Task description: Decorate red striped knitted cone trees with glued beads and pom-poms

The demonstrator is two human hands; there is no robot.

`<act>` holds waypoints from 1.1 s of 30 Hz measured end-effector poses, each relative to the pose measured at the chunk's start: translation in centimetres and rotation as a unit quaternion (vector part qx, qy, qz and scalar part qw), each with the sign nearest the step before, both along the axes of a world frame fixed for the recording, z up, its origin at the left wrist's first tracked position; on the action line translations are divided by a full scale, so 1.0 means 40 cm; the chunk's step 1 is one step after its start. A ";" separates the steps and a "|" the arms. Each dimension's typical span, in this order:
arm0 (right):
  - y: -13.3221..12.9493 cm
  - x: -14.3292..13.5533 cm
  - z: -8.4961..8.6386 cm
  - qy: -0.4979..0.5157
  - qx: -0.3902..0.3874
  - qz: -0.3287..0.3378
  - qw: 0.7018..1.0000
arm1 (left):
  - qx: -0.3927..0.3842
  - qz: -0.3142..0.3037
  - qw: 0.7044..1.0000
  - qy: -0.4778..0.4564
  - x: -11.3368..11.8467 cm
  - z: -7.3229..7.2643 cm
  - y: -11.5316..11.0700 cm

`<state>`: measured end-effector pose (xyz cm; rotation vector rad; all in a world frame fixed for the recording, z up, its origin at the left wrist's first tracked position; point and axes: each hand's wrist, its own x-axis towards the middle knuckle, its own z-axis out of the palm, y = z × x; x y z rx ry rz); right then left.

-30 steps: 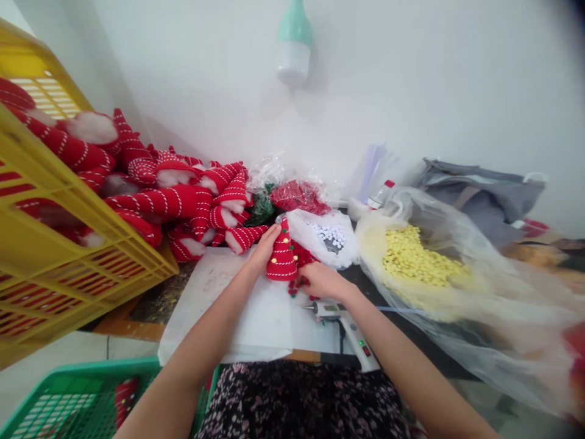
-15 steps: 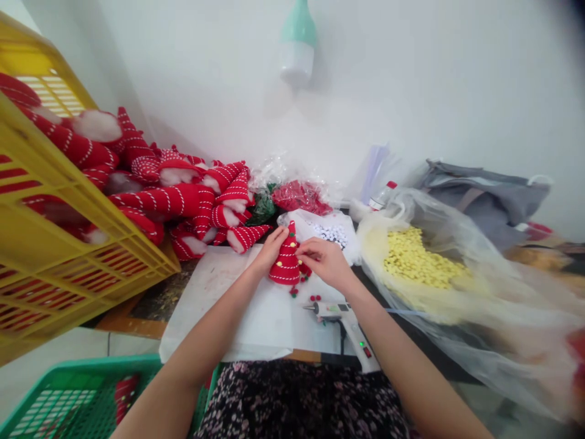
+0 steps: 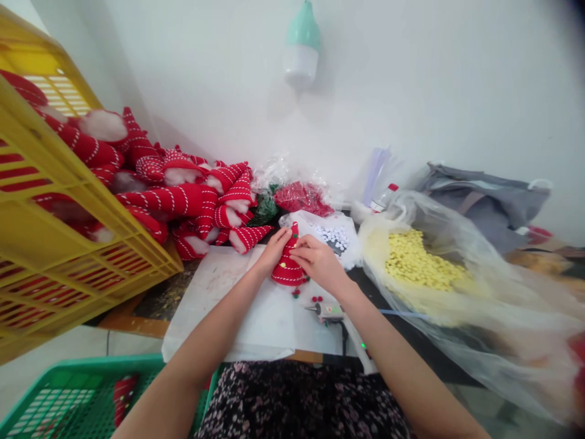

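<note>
A red cone hat (image 3: 289, 274) with white stitching and small yellow and green pieces stands over white paper (image 3: 219, 305). My left hand (image 3: 275, 249) grips its upper left side. My right hand (image 3: 315, 259) is closed in a pinch against the front of the hat; whatever is between its fingertips is too small to make out. Small red balls (image 3: 317, 299) lie on the paper below my right hand. The glue gun (image 3: 331, 313), nozzle pointing left, is partly hidden by my right forearm.
Left, a yellow crate (image 3: 68, 225) tilts beside piled red stuffed cones (image 3: 178, 201). A green basket (image 3: 68, 366) is at lower left. Behind the hands lie white pieces (image 3: 333, 236) on plastic and a red bundle (image 3: 304, 198). Right, a clear bag holds yellow pieces (image 3: 420, 262); a grey bag (image 3: 484, 195) is behind.
My right hand has moved slightly up and left across the front of the hat, covering more of it. My left hand still holds the hat.
</note>
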<state>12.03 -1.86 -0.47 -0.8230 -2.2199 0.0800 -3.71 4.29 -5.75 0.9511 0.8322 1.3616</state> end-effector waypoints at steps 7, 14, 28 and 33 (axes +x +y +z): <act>-0.071 0.042 -0.002 0.043 -0.079 0.014 0.996 | -0.002 -0.038 0.998 -0.043 0.001 0.021 -0.020; -0.079 0.018 -0.080 -0.028 -0.090 -0.041 0.995 | -0.031 -0.033 0.998 -0.044 0.000 0.021 -0.024; 0.025 0.349 -0.022 -0.132 -0.169 -0.472 0.855 | -0.110 -0.008 0.993 -0.032 -0.003 0.029 -0.021; 0.047 0.510 -0.032 -0.170 -0.219 -0.542 0.793 | -0.086 -0.022 0.995 -0.043 -0.001 0.025 -0.021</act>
